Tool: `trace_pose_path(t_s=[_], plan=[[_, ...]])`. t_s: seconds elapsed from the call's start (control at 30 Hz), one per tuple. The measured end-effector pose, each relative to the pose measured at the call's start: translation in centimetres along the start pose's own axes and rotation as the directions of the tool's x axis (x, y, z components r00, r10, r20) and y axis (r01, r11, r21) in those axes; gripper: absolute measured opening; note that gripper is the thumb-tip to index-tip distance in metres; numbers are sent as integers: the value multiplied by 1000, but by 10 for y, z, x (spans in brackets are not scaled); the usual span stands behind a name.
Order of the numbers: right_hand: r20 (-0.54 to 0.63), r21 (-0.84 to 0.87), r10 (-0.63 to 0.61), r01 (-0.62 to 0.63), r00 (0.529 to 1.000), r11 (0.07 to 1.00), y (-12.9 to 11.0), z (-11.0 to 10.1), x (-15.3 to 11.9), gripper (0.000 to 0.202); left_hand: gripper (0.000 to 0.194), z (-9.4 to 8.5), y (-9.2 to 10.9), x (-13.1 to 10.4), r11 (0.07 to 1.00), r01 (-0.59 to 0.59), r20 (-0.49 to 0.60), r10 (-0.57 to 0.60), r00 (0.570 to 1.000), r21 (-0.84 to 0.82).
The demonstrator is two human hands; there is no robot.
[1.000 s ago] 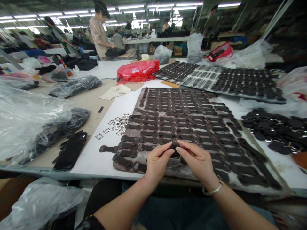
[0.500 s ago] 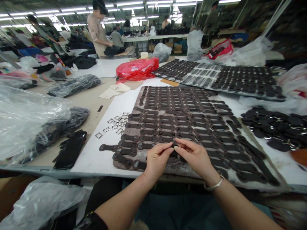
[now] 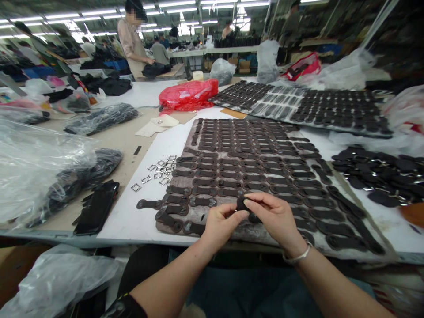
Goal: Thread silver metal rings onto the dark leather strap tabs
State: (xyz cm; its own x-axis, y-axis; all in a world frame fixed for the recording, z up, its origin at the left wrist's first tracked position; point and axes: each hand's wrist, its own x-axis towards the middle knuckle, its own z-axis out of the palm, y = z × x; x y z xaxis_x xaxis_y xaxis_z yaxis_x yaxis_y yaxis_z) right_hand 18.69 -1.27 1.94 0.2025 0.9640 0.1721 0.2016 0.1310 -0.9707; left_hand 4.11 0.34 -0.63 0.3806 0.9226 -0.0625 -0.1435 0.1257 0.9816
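Observation:
Between the fingertips of both hands is a small dark leather tab (image 3: 243,202), its rounded end turned up toward me. My left hand (image 3: 222,223) pinches it from the left; my right hand (image 3: 273,217), with a bracelet at the wrist, presses thumb and fingers on its right side. Both hands are just above a board (image 3: 207,213) covered with rows of dark, dumbbell-shaped leather tabs (image 3: 255,178). Left of the board lies a loose heap of rectangular metal rings (image 3: 161,170). One single tab (image 3: 149,204) juts past the board's left edge.
A black phone (image 3: 97,207) and plastic-wrapped bundles (image 3: 102,118) lie on the left. To the right is a pile of finished-looking dark tabs with metal rings (image 3: 380,176). Behind are a second loaded board (image 3: 331,110) and a red plastic bag (image 3: 188,95). A co-worker (image 3: 134,42) stands farther back.
The tab in my fingers has turned so that its dark rounded end shows more. My hands have shifted slightly right and down, still together.

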Motion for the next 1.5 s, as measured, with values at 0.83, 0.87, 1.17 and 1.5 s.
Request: trace_pose_path(t_s=[0.83,0.87,1.17,1.5], plan=[[293,-230,-230,302,928,925,-6,-10,1,10,26,2,1,-6,924,-158,8,165,986,348],[304,-239,-235,313,923,919,-7,-10,1,12,25,2,1,-6,919,-162,13,169,986,360],[318,-168,-59,117,946,979,-5,-10,3,17,21,-1,1,-4,930,-137,3,144,990,343],[206,-206,-116,159,972,966,1,-11,6,25,26,-7,5,3,956,-149,-4,155,988,252]])
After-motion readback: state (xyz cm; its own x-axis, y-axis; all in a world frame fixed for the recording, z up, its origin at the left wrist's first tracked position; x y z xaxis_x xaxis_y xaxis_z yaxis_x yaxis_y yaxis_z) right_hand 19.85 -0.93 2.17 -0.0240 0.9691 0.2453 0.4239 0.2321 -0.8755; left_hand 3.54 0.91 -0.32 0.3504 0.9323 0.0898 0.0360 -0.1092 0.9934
